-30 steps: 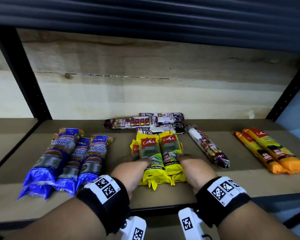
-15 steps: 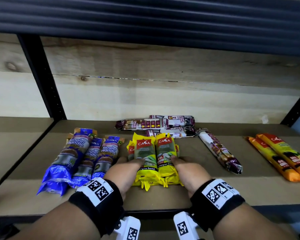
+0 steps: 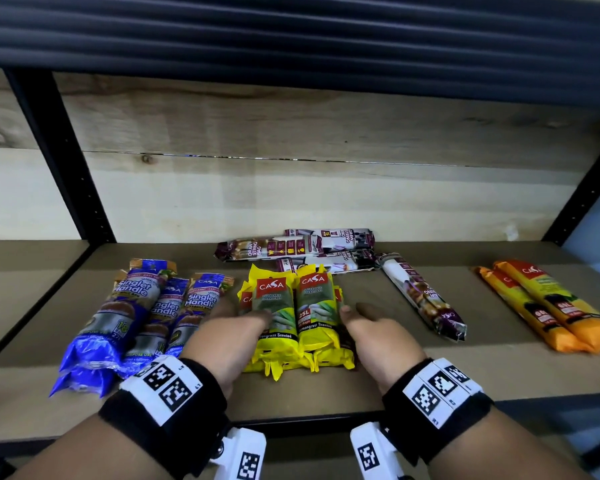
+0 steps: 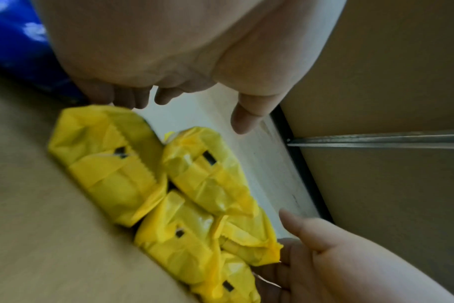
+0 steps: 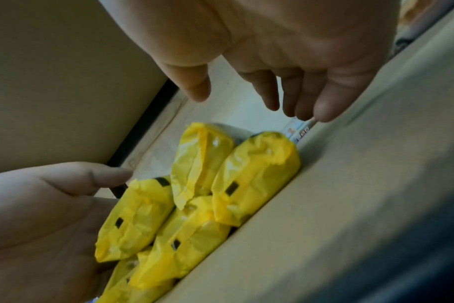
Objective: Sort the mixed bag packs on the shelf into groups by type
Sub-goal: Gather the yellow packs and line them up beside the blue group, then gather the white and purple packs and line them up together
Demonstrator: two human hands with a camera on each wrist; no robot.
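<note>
Yellow packs (image 3: pixel 293 317) still flanked by both hands, fingers (image 3: pixel 369 311) now loosely spread.

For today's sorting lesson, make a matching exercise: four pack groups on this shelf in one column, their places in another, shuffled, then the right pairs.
Things:
1. blue packs
2. yellow packs
3. orange packs
4. maroon packs

Places:
A. far right of the shelf
B. at the back, by the wall
C. between the two hands
D. left of the left hand

Pairs: 1-D, 2-C, 3-A, 4-B
</note>
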